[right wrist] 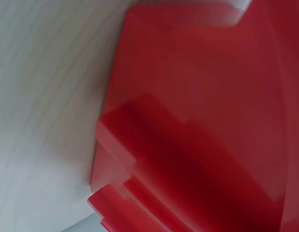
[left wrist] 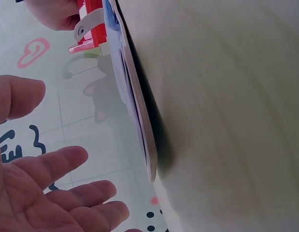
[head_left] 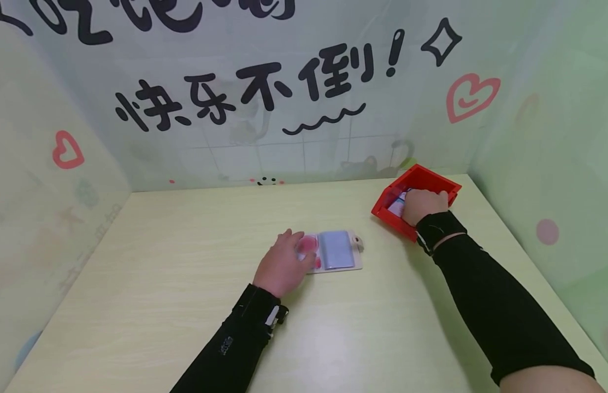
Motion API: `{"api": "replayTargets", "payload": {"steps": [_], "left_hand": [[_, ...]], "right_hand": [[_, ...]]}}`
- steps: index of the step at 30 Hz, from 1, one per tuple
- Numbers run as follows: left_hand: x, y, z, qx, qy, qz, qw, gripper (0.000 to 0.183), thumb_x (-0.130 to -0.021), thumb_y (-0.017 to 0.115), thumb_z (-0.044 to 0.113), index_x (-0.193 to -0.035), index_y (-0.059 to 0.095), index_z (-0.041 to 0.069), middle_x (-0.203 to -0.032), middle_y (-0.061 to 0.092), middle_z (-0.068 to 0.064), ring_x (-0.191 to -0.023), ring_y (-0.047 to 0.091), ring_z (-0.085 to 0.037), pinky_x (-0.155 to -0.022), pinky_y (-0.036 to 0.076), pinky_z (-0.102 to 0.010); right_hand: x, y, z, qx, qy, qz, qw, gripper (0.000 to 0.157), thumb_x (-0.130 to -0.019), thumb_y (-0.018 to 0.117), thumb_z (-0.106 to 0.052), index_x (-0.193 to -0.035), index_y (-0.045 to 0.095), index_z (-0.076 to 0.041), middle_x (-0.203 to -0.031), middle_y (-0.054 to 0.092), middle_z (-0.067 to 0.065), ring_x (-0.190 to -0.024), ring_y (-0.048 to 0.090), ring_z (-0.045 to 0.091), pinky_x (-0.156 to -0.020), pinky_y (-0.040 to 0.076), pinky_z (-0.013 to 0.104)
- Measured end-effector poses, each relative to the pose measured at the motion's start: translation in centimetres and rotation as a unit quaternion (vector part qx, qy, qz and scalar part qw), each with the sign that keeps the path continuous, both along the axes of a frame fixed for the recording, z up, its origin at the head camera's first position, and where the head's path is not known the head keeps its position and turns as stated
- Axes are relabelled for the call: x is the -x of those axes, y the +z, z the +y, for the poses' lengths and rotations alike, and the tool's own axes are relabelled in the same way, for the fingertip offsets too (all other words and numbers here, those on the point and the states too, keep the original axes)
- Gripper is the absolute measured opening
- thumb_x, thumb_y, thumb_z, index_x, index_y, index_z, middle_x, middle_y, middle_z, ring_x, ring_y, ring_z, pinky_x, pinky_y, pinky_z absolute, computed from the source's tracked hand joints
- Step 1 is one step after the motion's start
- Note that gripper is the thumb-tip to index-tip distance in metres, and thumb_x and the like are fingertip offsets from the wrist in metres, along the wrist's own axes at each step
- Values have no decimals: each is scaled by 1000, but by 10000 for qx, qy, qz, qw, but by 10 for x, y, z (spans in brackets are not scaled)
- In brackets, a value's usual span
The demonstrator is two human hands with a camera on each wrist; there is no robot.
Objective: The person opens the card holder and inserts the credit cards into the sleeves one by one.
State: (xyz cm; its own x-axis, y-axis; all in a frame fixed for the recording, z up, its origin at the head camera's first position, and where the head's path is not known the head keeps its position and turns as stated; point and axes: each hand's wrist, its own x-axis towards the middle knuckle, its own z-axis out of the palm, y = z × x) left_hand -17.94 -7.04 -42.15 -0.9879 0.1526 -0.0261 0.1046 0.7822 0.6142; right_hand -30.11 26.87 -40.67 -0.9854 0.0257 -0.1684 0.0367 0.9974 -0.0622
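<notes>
On the table lies an opened card holder (head_left: 339,250), pink on its left side, with a pale blue-purple sleeve on the right and a snap strap (head_left: 359,243) at its right edge. My left hand (head_left: 282,265) is over its left side, fingers spread. The left wrist view has the card holder (left wrist: 135,104) edge-on beside the extended fingers (left wrist: 82,193). My right hand (head_left: 424,206) reaches into a red bin (head_left: 393,220), its fingertips hidden. A purple-and-white flat piece (head_left: 397,206) shows beside it there; I cannot tell whether the fingers grip it.
The red bin stands at the table's back right corner; its red wall (right wrist: 188,72) fills much of the right wrist view. A printed backdrop (head_left: 304,147) rises behind the pale wooden table (head_left: 161,284), with side panels left and right.
</notes>
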Motion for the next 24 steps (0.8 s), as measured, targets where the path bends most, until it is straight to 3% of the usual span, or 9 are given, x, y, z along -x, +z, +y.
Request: {"api": "replayTargets", "payload": {"steps": [13,18,24], "left_hand": [[0,1,0,291,-108,110,9995,63,-100,68,39,-152,55,5,-164,42,-25,-155,36,-47,-124,31,-65],[0,-2,-1,524,-177,156,9983,67,-99,69,42,-153,54,6,-165,40,-26,-156,34,-46,-125,30,-64],[0,-3,0,728,-255,129,9969,71,-98,69,46,-155,52,8,-166,37,-26,-157,30,-47,-126,28,-63]], "right_hand": [[-3,4,-2,67,-40,61,10000,41,-74,90,-12,-108,71,1,-104,78,21,-113,59,46,-120,28,74],[-4,4,-3,90,-7,85,9999,42,-73,91,-12,-106,69,1,-101,78,19,-110,59,45,-117,32,73],[-3,9,0,509,-120,8,9986,39,-78,85,-12,-110,66,1,-102,75,19,-107,58,44,-112,37,73]]}}
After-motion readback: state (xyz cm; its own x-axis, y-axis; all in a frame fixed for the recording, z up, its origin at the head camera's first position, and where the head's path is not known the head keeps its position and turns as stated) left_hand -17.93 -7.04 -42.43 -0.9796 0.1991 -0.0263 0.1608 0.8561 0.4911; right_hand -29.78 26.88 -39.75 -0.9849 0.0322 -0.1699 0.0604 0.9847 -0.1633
